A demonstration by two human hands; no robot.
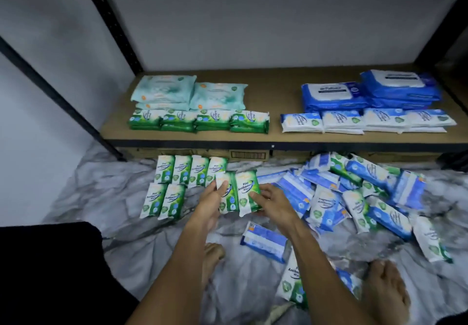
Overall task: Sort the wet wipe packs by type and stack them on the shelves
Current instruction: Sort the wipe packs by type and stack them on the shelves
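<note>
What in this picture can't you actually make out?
All head view.
Cartons under the shelf: its front edge hides all but a strip.
Teal packs: print too blurred.
Mixed pile on the floor: packs overlap, count unclear.
Green packs gripped by left hand and right hand: backs hidden.
Pack under right forearm: label half covered.

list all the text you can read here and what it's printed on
"Pine Antibacterial Wipes": green pack held by the right hand.
"Pine Antibacterial Wipes", fainter: floor row of green packs.
Unreadable, blurred: blue shelf packs, teal shelf packs, cardboard box, second green pack in the left hand.
</note>
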